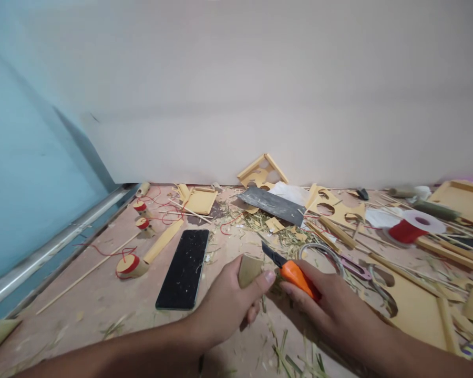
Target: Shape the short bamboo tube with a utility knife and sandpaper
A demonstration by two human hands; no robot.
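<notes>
My left hand [234,296] is closed around a short olive-brown piece of bamboo [249,270], its upper part showing between thumb and fingers. In my right hand [331,302] is a utility knife with an orange handle [299,278]. Its dark blade [271,252] points up and to the left, just right of the bamboo piece and seemingly apart from it. A black phone [184,269], dusted with small shavings, lies flat to the left of my left hand. Green and straw-coloured shavings [287,352] are scattered below and beyond my hands.
Small cylinders wrapped in red thread [128,265] stand at the left beside a flat wooden strip [163,241]. A dark flat slab [274,203] lies at the back. To the right are a red thread spool [408,229], scissors [355,266] and a wooden frame [413,304]. A pale wall [260,94] rises behind.
</notes>
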